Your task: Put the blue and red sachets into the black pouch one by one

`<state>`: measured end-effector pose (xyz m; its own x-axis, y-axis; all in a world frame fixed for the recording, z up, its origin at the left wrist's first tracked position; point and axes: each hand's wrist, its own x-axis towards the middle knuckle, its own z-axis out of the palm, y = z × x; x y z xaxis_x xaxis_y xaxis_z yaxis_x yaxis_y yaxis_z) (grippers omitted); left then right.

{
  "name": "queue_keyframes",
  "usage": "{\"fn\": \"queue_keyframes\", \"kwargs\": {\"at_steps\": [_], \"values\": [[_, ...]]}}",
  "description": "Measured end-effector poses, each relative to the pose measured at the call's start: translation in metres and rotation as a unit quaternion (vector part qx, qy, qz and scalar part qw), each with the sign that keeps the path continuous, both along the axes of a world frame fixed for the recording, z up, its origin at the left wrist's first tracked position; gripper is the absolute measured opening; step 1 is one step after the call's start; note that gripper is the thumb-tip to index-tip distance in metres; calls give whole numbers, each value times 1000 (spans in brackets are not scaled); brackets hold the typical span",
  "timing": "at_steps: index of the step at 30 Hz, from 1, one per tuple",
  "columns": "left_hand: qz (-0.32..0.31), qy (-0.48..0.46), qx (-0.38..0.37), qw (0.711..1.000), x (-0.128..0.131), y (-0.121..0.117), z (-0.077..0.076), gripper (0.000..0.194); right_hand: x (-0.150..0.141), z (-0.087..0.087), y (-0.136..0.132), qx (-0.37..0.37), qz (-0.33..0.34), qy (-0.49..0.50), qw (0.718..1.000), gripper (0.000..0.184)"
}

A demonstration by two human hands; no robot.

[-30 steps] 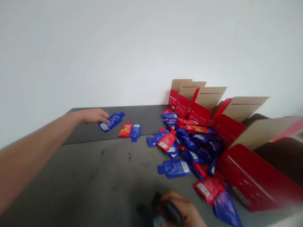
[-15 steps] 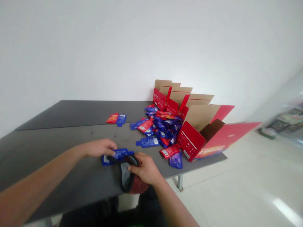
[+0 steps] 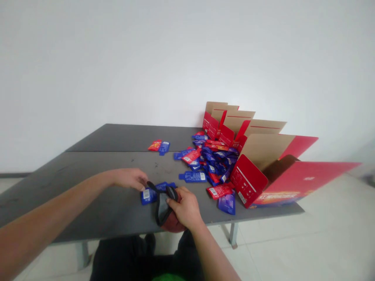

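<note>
Surface: two joined dark grey tabletops (image 3: 88,195), scuffed.
Room: white wall (image 3: 146,70) behind, pale tiled floor (image 3: 293,242) to the right.
Pouch: grey-lined maroon fabric pouch (image 3: 162,208) at the near table edge, long axis running near to far, mouth pointing far.
Right hand (image 3: 186,208): clenched around the pouch, thumb at its mouth.
Left hand (image 3: 129,179): fingers loosely curled at the pouch's rim; whether they grip, cannot tell.
Beside: blue foil sachet (image 3: 148,196) partly under the pouch; heap of blue and red foil sachets (image 3: 213,164) far right, against an open red cardboard box (image 3: 281,168).

Bare hands (image 3: 187,208), bare forearms (image 3: 55,197), dark trousers (image 3: 123,259)
</note>
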<state>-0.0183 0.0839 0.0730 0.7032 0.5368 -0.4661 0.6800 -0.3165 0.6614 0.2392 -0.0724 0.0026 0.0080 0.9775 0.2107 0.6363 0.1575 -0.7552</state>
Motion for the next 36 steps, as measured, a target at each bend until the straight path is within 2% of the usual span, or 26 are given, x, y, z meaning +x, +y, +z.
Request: {"fn": "queue_keyframes", "kwargs": {"at_steps": [2,4,7,10,13,15,17,20,23,26,28,31,34,36], "values": [[3,-11,-4,1000,-6,-6,-3,41,0,0,0,6,-14,15,1000,11],[16,-30,12,999,-8,-19,-15,44,0,0,0,9,-28,44,999,7],[77,-66,116,988,-5,-47,-40,45,-2,5,2,19,-61,81,995,7],[115,-124,209,963,-6,-70,-60,39,-8,13,11,66,-64,39,995,10],[118,-147,240,952,-9,-81,-65,32,-16,18,23,73,38,-84,993,17],[120,-154,235,952,-10,-83,-64,28,-22,20,28,50,128,-160,977,23],[122,-163,229,952,-9,-84,-62,28,-29,21,28,34,166,-209,963,35],[129,-183,239,945,-8,-86,-61,24,-48,20,19,15,109,-240,965,48],[118,-202,262,936,-11,-87,-64,35,-77,19,10,-16,31,-246,969,37],[100,-201,276,934,-15,-86,-68,47,-92,20,10,-47,9,-221,974,28],[107,-202,287,930,-15,-88,-71,45,-86,23,15,-72,29,-176,981,26],[127,-174,325,921,-14,-91,-76,43,-58,30,26,-98,64,-104,988,15],[133,-132,368,911,-12,-93,-81,40,-34,38,39,-41,9,-99,994,13],[129,-110,378,910,-13,-93,-85,37,-29,40,48,26,17,-138,990,17]]}}
